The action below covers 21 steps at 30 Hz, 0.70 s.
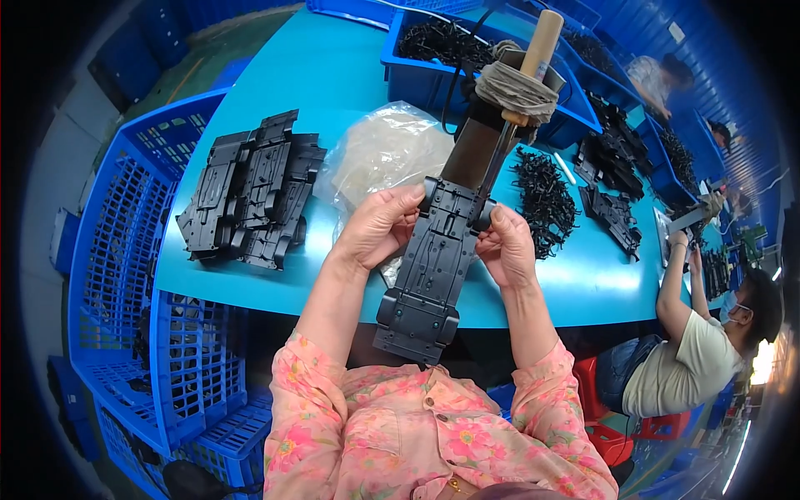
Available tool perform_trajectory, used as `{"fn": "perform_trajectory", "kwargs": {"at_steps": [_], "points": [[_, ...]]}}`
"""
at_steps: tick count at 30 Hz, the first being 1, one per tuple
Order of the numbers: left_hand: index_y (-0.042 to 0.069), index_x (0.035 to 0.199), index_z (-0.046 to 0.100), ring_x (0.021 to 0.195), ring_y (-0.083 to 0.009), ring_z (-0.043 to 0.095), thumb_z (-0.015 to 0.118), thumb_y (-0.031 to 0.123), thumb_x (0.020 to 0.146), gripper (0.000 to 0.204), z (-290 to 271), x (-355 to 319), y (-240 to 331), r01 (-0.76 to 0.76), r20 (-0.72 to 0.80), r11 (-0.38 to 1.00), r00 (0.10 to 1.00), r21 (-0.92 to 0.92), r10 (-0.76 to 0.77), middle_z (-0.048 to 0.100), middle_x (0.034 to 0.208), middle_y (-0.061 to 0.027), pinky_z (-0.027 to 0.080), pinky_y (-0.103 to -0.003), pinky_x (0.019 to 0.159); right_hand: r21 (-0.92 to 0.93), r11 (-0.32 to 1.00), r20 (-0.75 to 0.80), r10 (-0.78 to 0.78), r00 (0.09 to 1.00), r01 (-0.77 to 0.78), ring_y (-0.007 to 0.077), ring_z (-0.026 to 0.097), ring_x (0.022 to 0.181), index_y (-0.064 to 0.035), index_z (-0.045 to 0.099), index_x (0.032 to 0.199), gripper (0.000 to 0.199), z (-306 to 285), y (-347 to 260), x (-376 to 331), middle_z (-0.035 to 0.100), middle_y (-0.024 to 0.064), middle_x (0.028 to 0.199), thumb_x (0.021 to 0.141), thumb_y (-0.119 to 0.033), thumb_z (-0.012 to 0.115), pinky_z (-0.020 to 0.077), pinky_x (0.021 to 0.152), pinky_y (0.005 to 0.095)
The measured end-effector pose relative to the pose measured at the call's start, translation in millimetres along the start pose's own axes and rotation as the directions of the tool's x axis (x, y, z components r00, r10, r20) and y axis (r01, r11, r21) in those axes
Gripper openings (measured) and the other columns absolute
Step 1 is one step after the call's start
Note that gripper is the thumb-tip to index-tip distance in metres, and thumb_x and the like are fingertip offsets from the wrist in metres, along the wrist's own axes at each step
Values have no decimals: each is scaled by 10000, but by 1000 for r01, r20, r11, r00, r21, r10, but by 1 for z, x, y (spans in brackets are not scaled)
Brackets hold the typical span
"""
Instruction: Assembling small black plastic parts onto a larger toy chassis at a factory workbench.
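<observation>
**Chassis held at both sides**

My left hand [379, 227] and right hand [505, 246] both gripped the black chassis [433, 271] at its upper end, above the table [317, 75] edge, just under the hanging tool [508, 92]; it looked light and stiff, hard plastic; the thin side tabs seemed fragile, so I judged the long edges the better place to hold; more chassis parts [250, 192] lay stacked at my left.

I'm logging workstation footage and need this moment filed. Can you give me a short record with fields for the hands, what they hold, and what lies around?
left hand: grips long black plastic chassis, upper left edge
right hand: grips chassis, upper right edge
left of hands: stack of black plastic chassis parts
behind: clear plastic bag
surface: turquoise table
</observation>
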<state>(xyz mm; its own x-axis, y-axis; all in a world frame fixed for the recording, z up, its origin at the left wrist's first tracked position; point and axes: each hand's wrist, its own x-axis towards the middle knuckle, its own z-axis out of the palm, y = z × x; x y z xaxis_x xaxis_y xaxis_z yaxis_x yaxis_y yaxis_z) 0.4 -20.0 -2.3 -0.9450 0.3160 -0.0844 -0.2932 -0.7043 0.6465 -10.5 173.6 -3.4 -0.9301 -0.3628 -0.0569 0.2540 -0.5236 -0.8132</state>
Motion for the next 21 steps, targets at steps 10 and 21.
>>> {"fn": "perform_trajectory", "kwargs": {"at_steps": [10,21], "points": [[30,879,567,591,-24,506,593,223,783,218,-5,3,-2,2,11,1000,1000,-6,-2,562,728,18,450,-166,554,-50,999,-60,9,998,-12,74,457,534,-60,474,678,251,9,-4,0,469,-5,604,763,-247,618,408,538,196],[11,903,561,623,-39,524,596,220,780,246,-1,-1,1,5,45,1000,999,-15,-4,579,770,-8,457,-179,595,-27,1000,-9,-9,1000,9,74,455,525,-60,476,680,244,2,-2,-1,474,1,607,759,-237,624,406,528,195]]}}
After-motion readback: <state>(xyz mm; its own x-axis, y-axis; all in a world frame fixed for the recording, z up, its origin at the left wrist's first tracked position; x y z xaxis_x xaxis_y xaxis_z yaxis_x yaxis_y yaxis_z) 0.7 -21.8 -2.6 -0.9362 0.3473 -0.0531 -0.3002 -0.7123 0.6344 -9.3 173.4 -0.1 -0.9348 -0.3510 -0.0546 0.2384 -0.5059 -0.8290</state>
